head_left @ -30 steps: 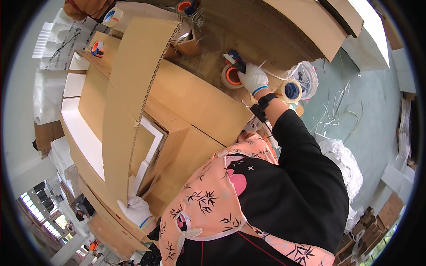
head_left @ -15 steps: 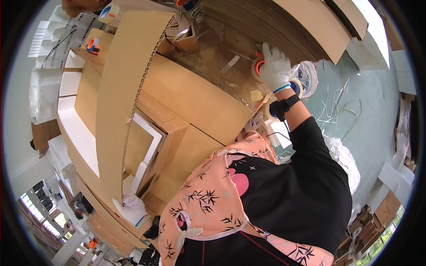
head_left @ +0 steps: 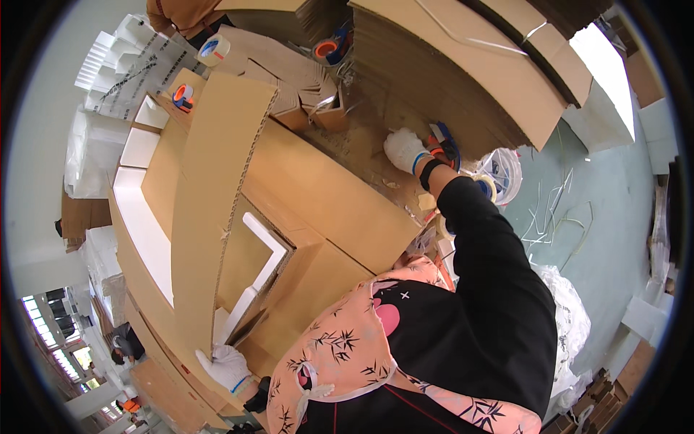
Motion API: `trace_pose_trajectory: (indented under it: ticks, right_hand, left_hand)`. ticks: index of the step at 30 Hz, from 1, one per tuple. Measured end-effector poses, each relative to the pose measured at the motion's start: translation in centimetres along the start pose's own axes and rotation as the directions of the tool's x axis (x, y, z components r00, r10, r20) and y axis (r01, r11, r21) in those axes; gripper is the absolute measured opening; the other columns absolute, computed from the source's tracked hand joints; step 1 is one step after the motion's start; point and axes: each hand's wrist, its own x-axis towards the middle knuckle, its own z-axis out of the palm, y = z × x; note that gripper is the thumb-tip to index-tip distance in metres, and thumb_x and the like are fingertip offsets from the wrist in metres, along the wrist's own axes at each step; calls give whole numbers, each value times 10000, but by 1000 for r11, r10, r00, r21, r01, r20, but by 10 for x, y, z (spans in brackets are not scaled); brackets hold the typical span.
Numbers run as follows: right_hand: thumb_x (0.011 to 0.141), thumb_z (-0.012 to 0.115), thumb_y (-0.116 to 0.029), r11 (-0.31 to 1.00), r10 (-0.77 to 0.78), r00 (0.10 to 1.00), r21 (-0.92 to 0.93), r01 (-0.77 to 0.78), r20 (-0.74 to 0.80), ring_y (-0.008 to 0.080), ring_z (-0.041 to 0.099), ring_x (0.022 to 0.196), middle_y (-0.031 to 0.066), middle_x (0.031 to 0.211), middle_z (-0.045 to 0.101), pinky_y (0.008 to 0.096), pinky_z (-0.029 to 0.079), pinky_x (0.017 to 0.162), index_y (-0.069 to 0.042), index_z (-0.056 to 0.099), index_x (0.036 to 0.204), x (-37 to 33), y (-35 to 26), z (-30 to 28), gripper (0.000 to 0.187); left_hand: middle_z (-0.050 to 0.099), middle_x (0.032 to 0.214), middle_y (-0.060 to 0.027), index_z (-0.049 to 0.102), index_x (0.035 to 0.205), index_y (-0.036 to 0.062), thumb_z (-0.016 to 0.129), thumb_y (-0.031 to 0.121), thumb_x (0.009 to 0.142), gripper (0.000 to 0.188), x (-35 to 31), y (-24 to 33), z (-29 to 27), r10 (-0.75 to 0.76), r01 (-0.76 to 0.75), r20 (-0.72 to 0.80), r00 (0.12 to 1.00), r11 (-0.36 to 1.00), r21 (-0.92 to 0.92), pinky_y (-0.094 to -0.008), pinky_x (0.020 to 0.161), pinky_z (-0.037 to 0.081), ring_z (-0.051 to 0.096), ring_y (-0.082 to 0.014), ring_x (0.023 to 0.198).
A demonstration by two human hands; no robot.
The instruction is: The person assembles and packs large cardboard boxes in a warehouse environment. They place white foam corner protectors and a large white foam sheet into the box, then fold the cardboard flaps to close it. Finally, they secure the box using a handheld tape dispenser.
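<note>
My left hand [head_left: 225, 367], in a white knit glove, grips the near end of a tall cardboard flap [head_left: 206, 166], its thumb along the edge. The flap stands up from an open cardboard box [head_left: 318, 188] lined with white foam strips [head_left: 139, 217]. An angled white foam piece [head_left: 264, 264] sits inside beside the flap. Out past the box, my right hand [head_left: 405, 150], also gloved, is closed low over the worktop [head_left: 361, 141]; what its fingers hold, if anything, is hidden. A blue and orange tape dispenser [head_left: 444, 147] lies just right of it.
Stacked cardboard sheets [head_left: 463, 79] rise at the far right of the worktop. Folded cardboard pieces [head_left: 303, 87], a tape roll [head_left: 215, 50] and another dispenser [head_left: 183, 98] lie farther off. Loose straps [head_left: 557, 202] litter the floor at right. Another person [head_left: 189, 18] stands at the far side.
My right hand has left the orange tape dispenser and moved left onto the worktop, closing where a thin flat blade-like tool lay. My left hand stays at the flap's end; the view has shifted.
</note>
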Motion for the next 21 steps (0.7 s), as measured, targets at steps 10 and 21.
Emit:
trace_pose_trajectory:
  ticks: [10,21]
  right_hand:
    - [994,484,-151,307,331,935,951,20,-126,86,573,621,26,772,629,258,485,578,-49,583,1120,-126,9,-196,189]
    - [922,487,-107,674,731,576,253,-694,-367,389,618,1074,207,1122,656,470,491,917,-56,608,1125,-178,241,-200,242]
  left_hand:
    - [657,1041,18,620,1164,70,641,267,966,280,28,-14,-5,77,-76,-30,997,997,25,-162,531,412,488,-46,690]
    - [669,1040,-2,632,1146,66,663,242,953,263,55,-21,-10,-7,8,29,1000,1000,-22,-158,508,408,482,-58,649]
